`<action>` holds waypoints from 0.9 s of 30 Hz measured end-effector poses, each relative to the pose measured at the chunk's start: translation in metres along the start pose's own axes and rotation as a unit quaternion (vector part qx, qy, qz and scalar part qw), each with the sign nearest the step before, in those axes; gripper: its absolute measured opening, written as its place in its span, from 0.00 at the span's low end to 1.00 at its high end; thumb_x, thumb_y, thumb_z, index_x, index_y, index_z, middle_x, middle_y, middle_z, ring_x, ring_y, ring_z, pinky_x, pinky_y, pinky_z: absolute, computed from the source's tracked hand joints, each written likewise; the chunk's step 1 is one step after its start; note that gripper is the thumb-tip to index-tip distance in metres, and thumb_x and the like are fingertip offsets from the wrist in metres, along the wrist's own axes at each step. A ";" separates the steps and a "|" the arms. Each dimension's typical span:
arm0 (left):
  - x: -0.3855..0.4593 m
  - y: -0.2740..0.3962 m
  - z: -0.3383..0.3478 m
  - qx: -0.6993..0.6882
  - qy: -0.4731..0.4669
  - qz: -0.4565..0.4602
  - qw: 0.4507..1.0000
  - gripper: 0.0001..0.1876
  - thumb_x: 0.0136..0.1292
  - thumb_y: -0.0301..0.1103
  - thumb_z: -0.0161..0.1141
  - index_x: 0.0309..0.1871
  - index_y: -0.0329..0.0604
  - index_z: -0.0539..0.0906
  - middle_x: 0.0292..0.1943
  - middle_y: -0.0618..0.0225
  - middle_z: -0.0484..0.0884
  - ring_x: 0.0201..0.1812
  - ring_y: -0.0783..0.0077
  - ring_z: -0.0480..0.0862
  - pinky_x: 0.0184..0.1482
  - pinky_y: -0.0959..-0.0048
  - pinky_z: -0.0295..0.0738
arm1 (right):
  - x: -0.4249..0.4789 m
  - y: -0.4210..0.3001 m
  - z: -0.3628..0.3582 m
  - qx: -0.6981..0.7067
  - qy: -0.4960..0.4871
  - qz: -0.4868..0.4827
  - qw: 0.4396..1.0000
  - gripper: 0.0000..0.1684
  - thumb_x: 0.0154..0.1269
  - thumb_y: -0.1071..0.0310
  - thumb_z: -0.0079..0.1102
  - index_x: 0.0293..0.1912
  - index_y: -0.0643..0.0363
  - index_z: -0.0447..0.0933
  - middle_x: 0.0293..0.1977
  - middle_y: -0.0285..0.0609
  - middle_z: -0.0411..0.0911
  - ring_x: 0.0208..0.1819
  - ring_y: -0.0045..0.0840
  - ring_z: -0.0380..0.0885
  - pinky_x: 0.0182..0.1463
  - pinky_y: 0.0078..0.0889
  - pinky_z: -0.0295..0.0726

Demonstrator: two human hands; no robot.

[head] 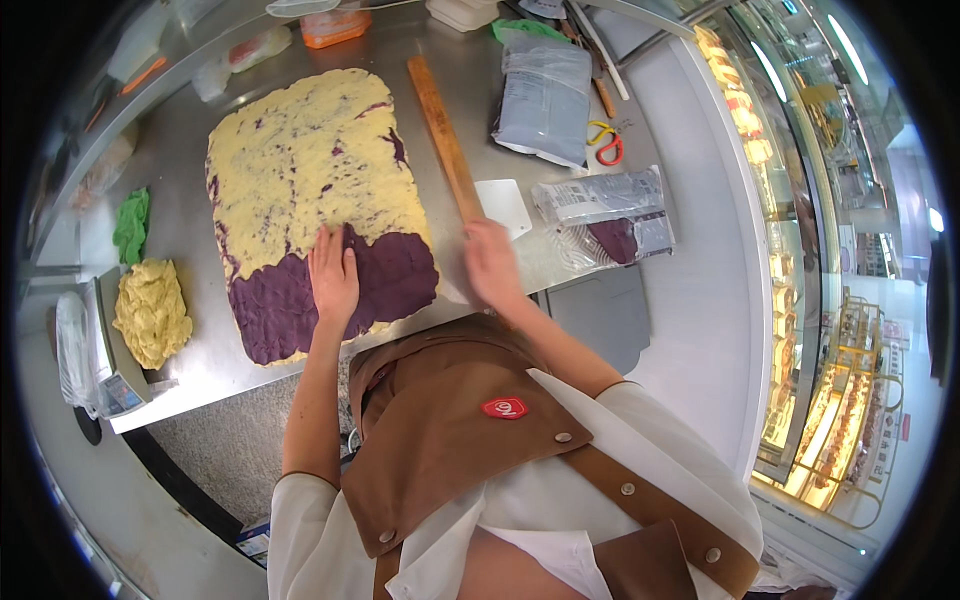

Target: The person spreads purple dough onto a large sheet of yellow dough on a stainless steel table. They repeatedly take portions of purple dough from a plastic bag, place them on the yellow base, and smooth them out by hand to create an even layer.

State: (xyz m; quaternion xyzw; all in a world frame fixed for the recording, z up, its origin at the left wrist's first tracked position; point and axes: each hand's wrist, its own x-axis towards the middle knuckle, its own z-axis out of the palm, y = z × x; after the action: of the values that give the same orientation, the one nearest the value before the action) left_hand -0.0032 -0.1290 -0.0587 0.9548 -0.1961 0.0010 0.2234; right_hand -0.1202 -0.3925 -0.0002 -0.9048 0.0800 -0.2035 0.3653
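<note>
A large slab of pale yellow dough (300, 150) lies flat on the steel table, its near part covered by a dark purple filling (277, 315). Flat on the slab, where yellow meets purple, rests my left hand (334, 281), fingers together and pointing away from me. My right hand (491, 262), blurred, is at the near end of a long wooden rolling pin (442, 135) that lies right of the slab. Whether its fingers close around the wood cannot be made out. A white plastic scraper (505, 208) is just right of the pin.
A lump of yellow dough (152, 313) sits on a scale (120, 375) at the left. Right of the pin are a grey plastic packet (544, 97), scissors (609, 142) and an opened bag with purple filling (615, 240). A green bag (133, 225) lies at left.
</note>
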 end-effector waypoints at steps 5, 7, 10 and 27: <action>-0.014 0.034 0.005 0.122 -0.023 0.027 0.992 0.34 0.78 0.48 0.46 0.81 0.45 0.56 0.82 0.59 0.52 0.82 0.53 0.49 0.81 0.50 0.42 | -0.046 0.097 -0.086 -0.087 0.086 0.238 0.964 0.12 0.66 0.77 0.54 0.49 0.62 0.76 0.46 0.52 0.77 0.46 0.46 0.77 0.52 0.41 0.78; -0.012 0.031 0.007 0.135 -0.038 0.025 0.990 0.35 0.78 0.50 0.45 0.82 0.46 0.53 0.83 0.61 0.50 0.83 0.55 0.48 0.81 0.50 0.40 | -0.038 0.103 -0.085 -0.083 0.055 0.195 0.976 0.13 0.67 0.75 0.56 0.51 0.62 0.76 0.47 0.51 0.77 0.48 0.45 0.77 0.54 0.41 0.78; -0.008 0.028 0.002 0.159 -0.072 0.028 0.984 0.36 0.78 0.52 0.45 0.82 0.44 0.53 0.83 0.59 0.50 0.83 0.54 0.48 0.81 0.50 0.40 | -0.017 0.107 -0.054 -0.126 0.018 0.141 0.982 0.20 0.66 0.66 0.63 0.54 0.63 0.73 0.49 0.52 0.76 0.52 0.46 0.76 0.57 0.44 0.77; -0.020 0.202 0.032 -0.527 -0.219 -0.163 0.805 0.16 0.78 0.33 0.51 0.61 0.34 0.79 0.55 0.57 0.85 0.52 0.67 0.85 0.59 0.70 0.76 | 0.009 0.094 -0.145 0.119 -0.176 0.179 0.961 0.22 0.73 0.55 0.59 0.58 0.60 0.78 0.46 0.55 0.85 0.52 0.47 0.84 0.55 0.42 0.80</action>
State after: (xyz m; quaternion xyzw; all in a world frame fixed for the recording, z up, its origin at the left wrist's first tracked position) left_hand -0.1003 -0.3017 -0.0028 0.6829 -0.0516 -0.3478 0.6403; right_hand -0.1731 -0.5541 0.0312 -0.8471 0.1502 0.0196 0.5093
